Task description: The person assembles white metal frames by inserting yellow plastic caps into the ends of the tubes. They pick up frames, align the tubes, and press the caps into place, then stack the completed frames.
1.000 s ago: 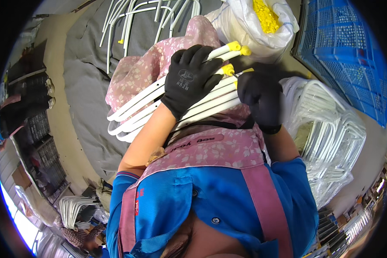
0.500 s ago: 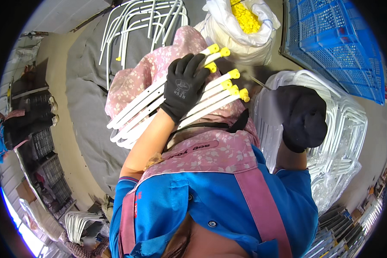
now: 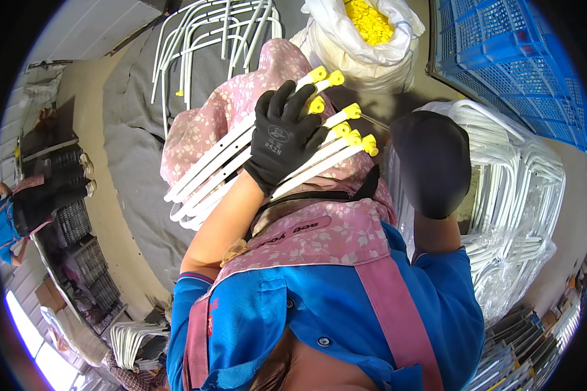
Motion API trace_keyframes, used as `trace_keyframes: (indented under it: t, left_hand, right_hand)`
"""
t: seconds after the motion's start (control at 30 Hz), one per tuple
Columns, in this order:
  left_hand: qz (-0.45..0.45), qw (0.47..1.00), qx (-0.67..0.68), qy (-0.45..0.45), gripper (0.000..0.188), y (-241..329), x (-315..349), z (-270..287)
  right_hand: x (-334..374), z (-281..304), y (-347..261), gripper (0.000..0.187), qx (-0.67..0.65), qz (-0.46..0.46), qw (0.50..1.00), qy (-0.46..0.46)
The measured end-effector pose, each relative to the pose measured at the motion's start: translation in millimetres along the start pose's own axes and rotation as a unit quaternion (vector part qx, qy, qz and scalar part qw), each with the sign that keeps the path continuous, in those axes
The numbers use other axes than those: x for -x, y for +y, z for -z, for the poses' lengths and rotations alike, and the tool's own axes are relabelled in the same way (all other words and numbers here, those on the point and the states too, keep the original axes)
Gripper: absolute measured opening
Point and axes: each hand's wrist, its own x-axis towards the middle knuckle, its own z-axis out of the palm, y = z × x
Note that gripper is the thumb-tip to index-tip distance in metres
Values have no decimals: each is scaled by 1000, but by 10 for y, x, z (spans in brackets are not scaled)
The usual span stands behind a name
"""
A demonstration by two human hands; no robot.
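Observation:
Across my lap, on a pink floral apron (image 3: 195, 140), lies a bundle of white bent metal tubes (image 3: 209, 159). Yellow plastic end caps (image 3: 352, 111) sit on the tube ends at the right. My left hand (image 3: 282, 140), in a black glove, rests over the tubes, fingers partly spread and curled around them. My right hand (image 3: 432, 163), also black-gloved, is a closed fist right of the caps. From it a thin metal rod-like tool (image 3: 375, 122) points left toward a cap; the rest of it is hidden by the fist.
A white sack (image 3: 346, 62) of loose yellow caps stands ahead. Blue plastic crates (image 3: 502, 65) are at the far right. Plastic-wrapped white frames (image 3: 515, 189) are stacked beside my right arm. More white tube frames (image 3: 222, 32) lie on grey cloth (image 3: 134, 150) at the far left.
My right hand has moved left with the thin tool, bringing its tip close to the caps. My left hand's fingers have spread somewhat; it stays on the tubes.

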Motion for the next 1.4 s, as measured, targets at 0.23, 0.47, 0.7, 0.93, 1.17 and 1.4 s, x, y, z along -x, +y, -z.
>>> trace_keyframes:
  t: [0.23,0.47,0.7,0.93,1.17,1.4]
  left_hand:
    - [6,1000,-19,-20,18,13,-15,-32]
    - [27,998,-20,-44,20,21,-32,-37]
    - [22,998,-22,-55,21,-23,-45,-90]
    - [23,999,-10,-28,22,-48,-27,-102]
    - [34,998,-53,-12,18,31,-3,-121]
    - [4,998,-48,31,17,121,34,-182]
  right_hand:
    - [-343,-141,93,40,130,-38,990,-41]
    - [-368,55,402,42,180,69,981,1]
    - [46,219,642,50,5,68,997,18]
    - [-48,210,408,30,144,55,987,-46]
    - [-90,-162,-653,21,556,41,803,-213]
    - [-40,-77,-432,26,114,37,972,-201]
